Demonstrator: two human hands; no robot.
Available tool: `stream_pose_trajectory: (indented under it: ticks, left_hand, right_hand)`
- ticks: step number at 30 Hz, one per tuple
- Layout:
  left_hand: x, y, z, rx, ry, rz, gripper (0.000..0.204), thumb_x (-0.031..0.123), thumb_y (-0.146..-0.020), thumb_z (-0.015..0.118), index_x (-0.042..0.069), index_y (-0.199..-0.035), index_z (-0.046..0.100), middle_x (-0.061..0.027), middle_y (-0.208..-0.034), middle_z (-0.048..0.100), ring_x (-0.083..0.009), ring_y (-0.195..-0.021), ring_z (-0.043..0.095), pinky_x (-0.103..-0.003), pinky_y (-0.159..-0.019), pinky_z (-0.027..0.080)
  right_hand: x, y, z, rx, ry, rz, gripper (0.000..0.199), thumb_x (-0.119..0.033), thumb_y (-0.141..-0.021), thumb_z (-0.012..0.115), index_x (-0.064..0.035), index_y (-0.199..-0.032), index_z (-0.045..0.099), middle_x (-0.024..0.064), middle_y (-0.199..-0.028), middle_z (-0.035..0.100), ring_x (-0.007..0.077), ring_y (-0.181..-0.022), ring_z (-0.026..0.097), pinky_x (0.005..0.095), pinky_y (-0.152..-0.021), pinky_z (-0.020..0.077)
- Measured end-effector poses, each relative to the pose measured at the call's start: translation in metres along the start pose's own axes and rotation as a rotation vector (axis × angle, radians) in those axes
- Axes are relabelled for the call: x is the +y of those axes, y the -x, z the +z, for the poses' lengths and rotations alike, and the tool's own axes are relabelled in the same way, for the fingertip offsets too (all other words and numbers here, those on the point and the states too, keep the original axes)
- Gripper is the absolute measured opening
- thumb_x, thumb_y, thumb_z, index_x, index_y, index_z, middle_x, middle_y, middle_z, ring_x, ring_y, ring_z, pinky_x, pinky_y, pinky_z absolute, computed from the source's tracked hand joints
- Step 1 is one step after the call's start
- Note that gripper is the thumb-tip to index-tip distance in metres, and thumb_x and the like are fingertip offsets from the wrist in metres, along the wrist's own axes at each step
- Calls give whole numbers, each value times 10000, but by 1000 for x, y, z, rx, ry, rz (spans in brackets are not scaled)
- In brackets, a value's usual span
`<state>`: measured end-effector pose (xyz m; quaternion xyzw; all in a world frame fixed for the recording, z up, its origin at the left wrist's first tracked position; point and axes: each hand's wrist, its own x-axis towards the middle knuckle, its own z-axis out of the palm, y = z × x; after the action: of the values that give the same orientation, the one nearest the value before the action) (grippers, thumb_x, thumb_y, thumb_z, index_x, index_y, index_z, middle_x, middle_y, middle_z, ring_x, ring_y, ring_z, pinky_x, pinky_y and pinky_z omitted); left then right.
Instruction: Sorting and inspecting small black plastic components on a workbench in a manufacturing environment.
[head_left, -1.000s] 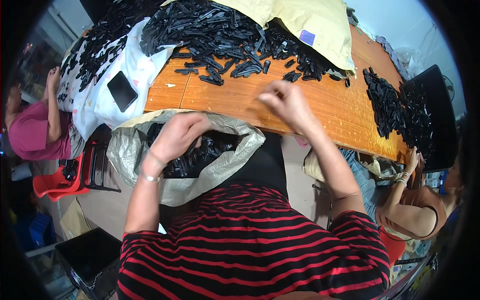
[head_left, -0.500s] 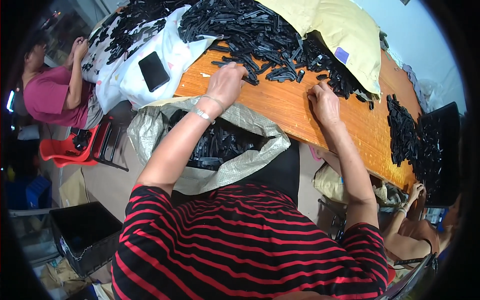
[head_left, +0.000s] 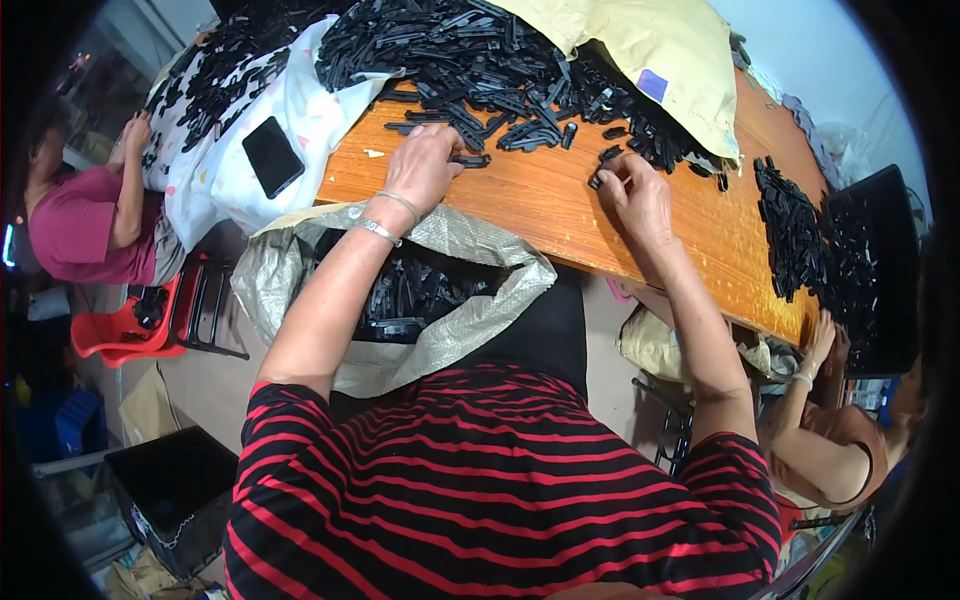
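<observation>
Here the right hand (head_left: 641, 200) pinches black plastic (head_left: 606, 160) (narrow)

Phone (head_left: 272, 157) on the sheet (head_left: 218, 190) left of the parts heap (head_left: 450, 60), sack (head_left: 492, 312) before the table (head_left: 520, 195).

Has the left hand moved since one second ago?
Yes: forward, away from the body, judged against the orange-brown wooden table. The bare left hand went from over the open silver-grey woven sack to over the tabletop.
</observation>
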<state>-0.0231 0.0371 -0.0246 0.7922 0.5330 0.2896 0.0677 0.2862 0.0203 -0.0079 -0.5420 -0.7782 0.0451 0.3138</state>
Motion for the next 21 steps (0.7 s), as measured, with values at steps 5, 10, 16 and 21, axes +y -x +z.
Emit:
stream_pose_trajectory:
  ticks: [5, 10, 16, 21]
  left_hand:
    - [4, 1, -1, -8, -55, 13, 177, 87, -742, 719, 43, -891, 634, -110, -898, 610, -301, -914, 579, -393, -792, 473]
    - [15, 8, -6, -24, 239, -54, 167, 35, -746, 683, 30, -896, 611, -126, -870, 606, -319, -872, 581, -383, -767, 477]
    - [31, 16, -7, -170, 862, -276, 168, -31, -846, 621, 9, -1005, 583, -28, -844, 594, -54, -642, 574, -205, -524, 455]
    - [47, 19, -9, -211, 1227, -348, 192, -32, -859, 616, -15, -1043, 565, -43, -912, 631, -58, -714, 609, -178, -635, 509]
  right_hand:
    - [-15, -11, 13, -128, 221, 296, 376, -340, -798, 735, -9, -937, 622, 175, -798, 681, 347, -779, 662, 421, -685, 513]
    - [-13, -13, 17, -141, 263, 281, 360, -240, -772, 752, -3, -1004, 613, 203, -861, 682, 373, -830, 657, 444, -721, 509]
    - [-20, -10, 2, -185, 114, 303, 286, -206, -776, 744, 7, -934, 636, 163, -832, 679, 273, -787, 669, 376, -702, 513]
    - [-85, -7, -5, -59, -259, -42, 188, -47, -798, 708, -2, -957, 619, 93, -872, 571, 164, -720, 617, 280, -607, 513]
